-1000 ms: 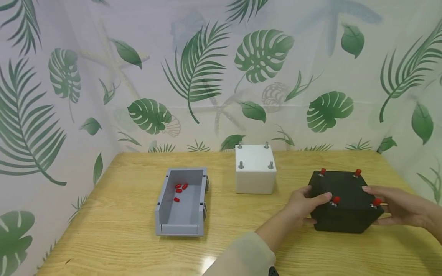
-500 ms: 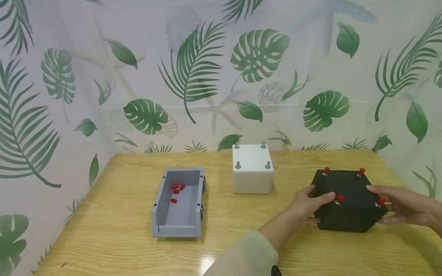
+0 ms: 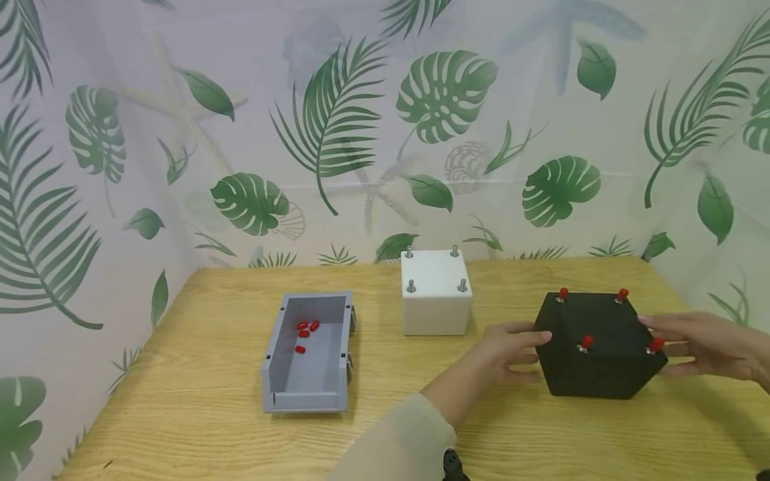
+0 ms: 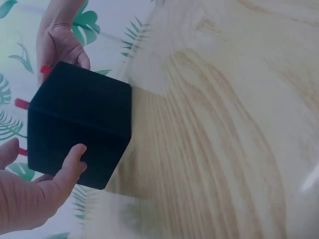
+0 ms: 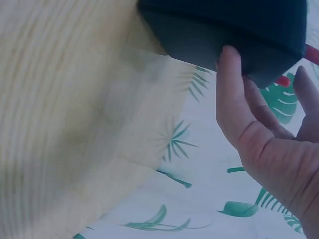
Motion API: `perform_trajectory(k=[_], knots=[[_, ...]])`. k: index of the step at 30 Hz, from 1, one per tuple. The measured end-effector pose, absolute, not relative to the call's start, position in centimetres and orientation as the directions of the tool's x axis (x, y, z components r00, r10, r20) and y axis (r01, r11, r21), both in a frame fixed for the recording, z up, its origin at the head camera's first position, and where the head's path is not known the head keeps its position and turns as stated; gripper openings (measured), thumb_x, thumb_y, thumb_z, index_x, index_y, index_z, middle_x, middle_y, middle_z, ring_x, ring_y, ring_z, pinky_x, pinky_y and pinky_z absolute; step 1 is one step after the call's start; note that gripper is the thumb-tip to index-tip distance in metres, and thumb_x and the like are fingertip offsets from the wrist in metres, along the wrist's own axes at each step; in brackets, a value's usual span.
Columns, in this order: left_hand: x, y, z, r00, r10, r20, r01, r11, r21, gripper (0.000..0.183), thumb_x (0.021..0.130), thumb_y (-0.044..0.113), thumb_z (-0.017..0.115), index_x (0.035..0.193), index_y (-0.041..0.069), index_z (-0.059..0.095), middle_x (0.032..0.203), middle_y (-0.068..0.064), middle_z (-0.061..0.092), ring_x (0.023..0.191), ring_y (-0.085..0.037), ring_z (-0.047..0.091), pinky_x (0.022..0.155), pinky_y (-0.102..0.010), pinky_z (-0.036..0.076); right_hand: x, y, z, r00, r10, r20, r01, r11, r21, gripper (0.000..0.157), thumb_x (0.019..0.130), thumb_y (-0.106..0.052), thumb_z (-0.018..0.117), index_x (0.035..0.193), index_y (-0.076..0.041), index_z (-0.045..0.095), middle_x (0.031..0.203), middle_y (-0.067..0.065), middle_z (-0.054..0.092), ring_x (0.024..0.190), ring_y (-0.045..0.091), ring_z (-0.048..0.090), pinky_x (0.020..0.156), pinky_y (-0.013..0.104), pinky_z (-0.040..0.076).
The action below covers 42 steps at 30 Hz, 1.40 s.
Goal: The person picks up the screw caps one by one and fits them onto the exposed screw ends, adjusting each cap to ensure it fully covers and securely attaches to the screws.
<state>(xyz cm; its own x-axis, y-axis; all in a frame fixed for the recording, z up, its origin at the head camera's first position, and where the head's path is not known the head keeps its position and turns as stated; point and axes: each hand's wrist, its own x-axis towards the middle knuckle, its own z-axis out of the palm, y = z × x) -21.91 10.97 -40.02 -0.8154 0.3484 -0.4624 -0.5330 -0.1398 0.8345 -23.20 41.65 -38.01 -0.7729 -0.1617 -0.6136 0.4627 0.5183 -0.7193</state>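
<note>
A black block point(image 3: 601, 377) stands on the wooden table at the right, with a red cap point(image 3: 586, 343) on a metal post near each top corner. At its left side is my left hand point(image 3: 505, 352), fingers extended and thumb by the top edge; in the left wrist view point(image 4: 50, 191), whether those fingers touch the block cannot be made out. My right hand point(image 3: 710, 347) is at the opposite side. In the right wrist view, its extended fingers point(image 5: 230, 89) reach the block's side while the thumb stays apart.
Left of the black block is a white block point(image 3: 437, 314) with bare metal posts on its top corners. Farther left, a grey bin point(image 3: 309, 401) holds several loose red caps point(image 3: 303, 334). A leaf-print cloth point(image 3: 361, 133) hangs behind the wooden table point(image 3: 198, 374).
My left hand has loosened from the black block and drawn back to the left, its thumb leaving the top. My right hand's fingers have eased off slightly. The whole view has shifted a little.
</note>
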Motion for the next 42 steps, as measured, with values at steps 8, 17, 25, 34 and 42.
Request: perform_trajectory(k=[8,17,25,34,42], knots=[[-21.8,8.7,-39.0,-0.804,0.402,-0.438,-0.533,-0.162,0.830,0.047,0.087,0.012,0.069,0.131,0.005,0.054,0.127,-0.012,0.058,0.115,-0.039,0.056,0.085,-0.056,0.051,-23.1,42.2,-36.5,-0.796,-0.163,-0.583,0.438,0.510,-0.741,0.076,0.100,-0.043,0.041,0.145,0.012,0.014,0.123,0.007,0.057,0.102,0.018,0.061,0.092,0.044,0.051],[-21.3,6.0,-37.1,-0.820,0.401,-0.408,-0.495,-0.141,0.858,0.046,0.088,0.014,0.068,0.130,0.005,0.054,0.117,-0.009,0.063,0.109,-0.033,0.061,0.083,-0.053,0.054,-22.5,42.0,-35.0,-0.828,-0.199,-0.525,0.421,0.400,-0.814,0.017,0.100,-0.034,0.046,0.114,-0.030,0.055,0.109,-0.008,0.063,0.098,0.017,0.065,0.093,0.041,0.052],[-20.8,3.7,-35.4,-0.804,0.442,-0.397,-0.506,-0.157,0.848,0.046,0.089,0.013,0.066,0.132,0.007,0.053,0.123,-0.012,0.061,0.108,-0.030,0.063,0.084,-0.050,0.054,-22.5,40.6,-33.0,-0.838,-0.183,-0.514,0.360,0.521,-0.774,0.077,0.101,-0.040,0.040,0.146,0.011,0.005,0.123,0.004,0.058,0.102,0.014,0.063,0.092,0.038,0.052],[-21.1,1.2,-35.0,-0.818,0.451,-0.357,-0.471,-0.170,0.866,0.047,0.091,0.012,0.063,0.135,0.004,0.049,0.132,-0.018,0.054,0.114,-0.033,0.059,0.088,-0.050,0.052,-22.8,39.3,-31.6,-0.856,-0.206,-0.474,0.321,0.507,-0.800,0.069,0.102,-0.036,0.041,0.145,0.012,0.015,0.120,0.002,0.061,0.099,0.013,0.065,0.090,0.039,0.053],[-21.7,-0.3,-34.8,-0.830,0.429,-0.358,-0.470,-0.189,0.862,0.048,0.090,0.013,0.063,0.135,0.002,0.049,0.129,-0.015,0.057,0.118,-0.035,0.055,0.089,-0.051,0.052,-23.1,38.6,-31.3,-0.855,-0.235,-0.462,0.283,0.535,-0.796,0.066,0.102,-0.037,0.038,0.145,0.010,0.019,0.129,0.008,0.056,0.102,0.013,0.063,0.091,0.039,0.053]])
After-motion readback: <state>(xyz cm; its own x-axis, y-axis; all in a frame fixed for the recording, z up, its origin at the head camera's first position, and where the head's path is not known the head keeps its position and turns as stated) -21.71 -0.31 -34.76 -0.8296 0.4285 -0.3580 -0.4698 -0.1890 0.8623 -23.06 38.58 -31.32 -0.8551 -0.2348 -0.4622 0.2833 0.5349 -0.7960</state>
